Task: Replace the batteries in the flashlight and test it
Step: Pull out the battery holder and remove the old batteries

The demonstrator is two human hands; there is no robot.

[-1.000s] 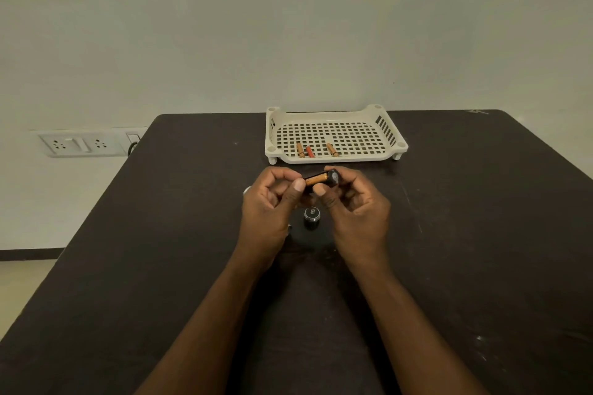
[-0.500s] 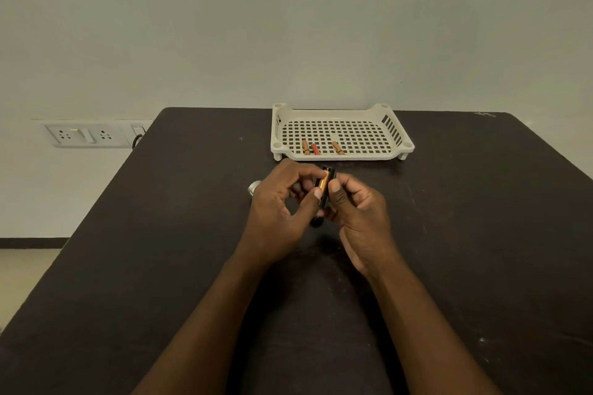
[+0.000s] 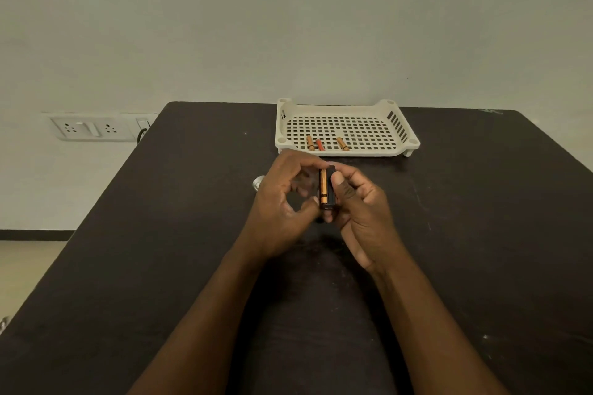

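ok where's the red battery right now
In the white tray at the table's far edge, near its front left, the red battery lies between two gold batteries, beyond both hands.

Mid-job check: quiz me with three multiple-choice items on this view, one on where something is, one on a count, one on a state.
1. Where is the tray?
A. at the table's far edge
B. on the floor
C. in the left hand

2. How many batteries lie in the tray?
A. one
B. three
C. six

3. How does the held battery lie?
A. crosswise
B. pointing away from the person
C. flat on the table

Key: 1 A, it sits beyond both hands. 2 B, two copper ones and a red one. 3 B, it runs lengthwise against the black holder between the left hand and right hand.
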